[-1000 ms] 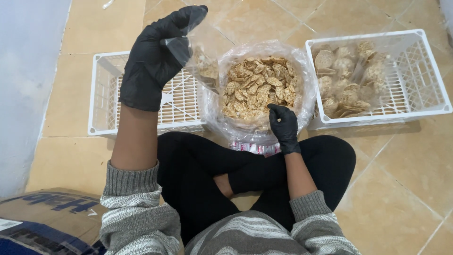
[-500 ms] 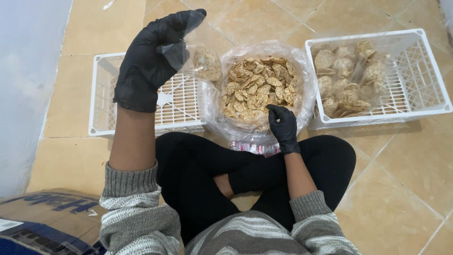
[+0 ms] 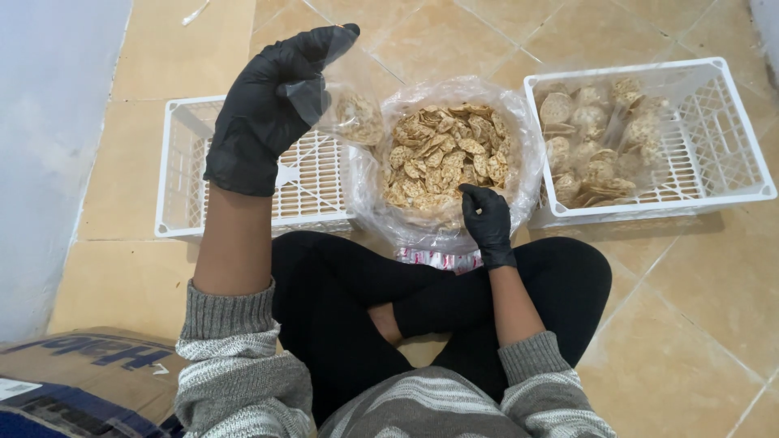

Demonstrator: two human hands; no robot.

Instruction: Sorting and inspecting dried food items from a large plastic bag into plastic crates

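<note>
- Tan floor tiles (image 3: 698,300) are seen filling the scene, with a pale wall (image 3: 49,162) running down the left edge.
- A person is seated cross-legged on the tiles, in black trousers and a grey striped sweater; both hands are covered by black gloves.
- The left hand (image 3: 268,105) is raised at the left, closed on the top of a small clear bag (image 3: 345,109); a few round crackers can be made out at the bag's bottom, blurred by the plastic.
- The bag's mouth is hidden behind the gloved fingers, so how far it is open cannot be told.
- The right hand (image 3: 485,221) is lowered at the near rim of a large clear sack (image 3: 446,154), which is filled with golden round crackers and stands just beyond the knees; the fingers are curled, but whether a cracker is pinched between them cannot be told.
- A white plastic crate (image 3: 182,170) lies at the far left, partly hidden behind the raised forearm.
- A second white crate (image 3: 714,138) stands at the far right and holds filled packets of crackers (image 3: 596,138), blurred by their wrapping.
- A red and white strip of packaging (image 3: 434,259) is only partly seen beneath the sack.
- A cardboard box (image 3: 81,369) is cut off at the near left corner.
</note>
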